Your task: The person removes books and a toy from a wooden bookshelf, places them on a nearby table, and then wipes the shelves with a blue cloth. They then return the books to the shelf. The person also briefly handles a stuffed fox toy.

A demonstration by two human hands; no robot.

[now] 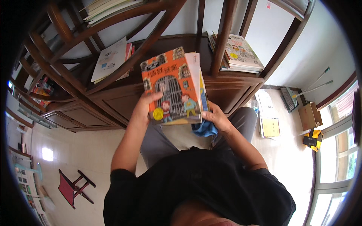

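Both my hands hold a stack of picture books (172, 87) in front of the wooden cabinet. The top book has an orange cover with a drawn dark barred gate and children. Books or papers with white and blue-yellow covers stick out at the stack's right side. My left hand (147, 104) grips the lower left edge, thumb on the cover. My right hand (216, 115) grips the lower right corner. A blue cloth (205, 129) hangs just under my right hand; whether that hand holds it too, I cannot tell.
On the wooden shelf (169, 42) lie thin books (109, 60) at left and a book pile (243, 53) behind a post at right. A folding stool (75, 188) is on the floor at lower left. More books (270, 127), a carton (309, 115), a broom and a dustpan (289, 99) are at right.
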